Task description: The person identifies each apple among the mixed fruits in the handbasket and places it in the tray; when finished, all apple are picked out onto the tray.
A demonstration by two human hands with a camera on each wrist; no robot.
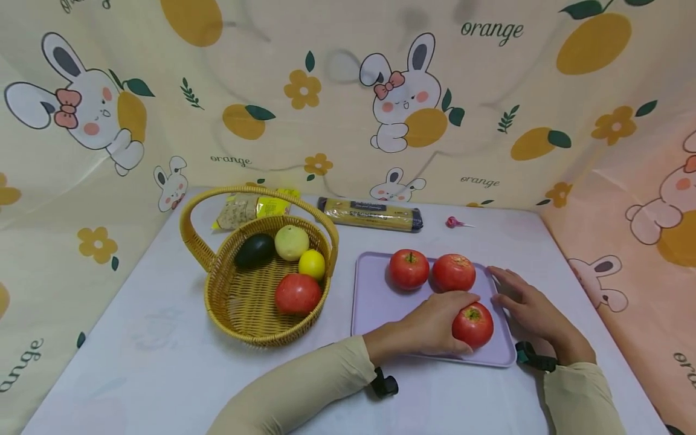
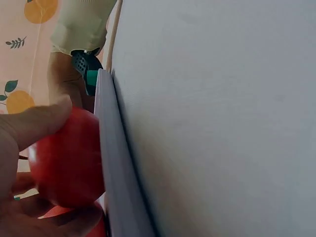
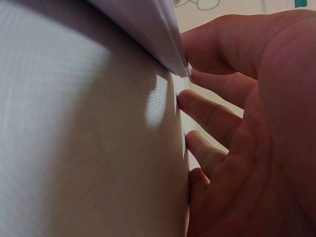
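My left hand (image 1: 435, 323) reaches over the lilac tray (image 1: 375, 302) and grips the nearest red apple (image 1: 474, 326) between thumb and fingers. In the left wrist view this apple (image 2: 69, 160) sits just inside the tray's rim, with the thumb along one side. Two more red apples, a left one (image 1: 409, 269) and a right one (image 1: 454, 272), lie along the tray's far side. My right hand (image 1: 535, 311) rests at the tray's right edge with its fingers extended. In the right wrist view its thumb (image 3: 222, 47) touches the rim and the other fingertips (image 3: 185, 98) are down at the table.
Left of the tray stands a wicker basket (image 1: 212, 302) with a tall handle, holding a dark green fruit (image 1: 255, 251), a pale round fruit (image 1: 292, 243), a lemon (image 1: 312, 264) and a pomegranate-like red fruit (image 1: 298, 294). Behind lie a filled bag (image 1: 239, 208), a noodle pack (image 1: 370, 214) and a lollipop (image 1: 455, 222).
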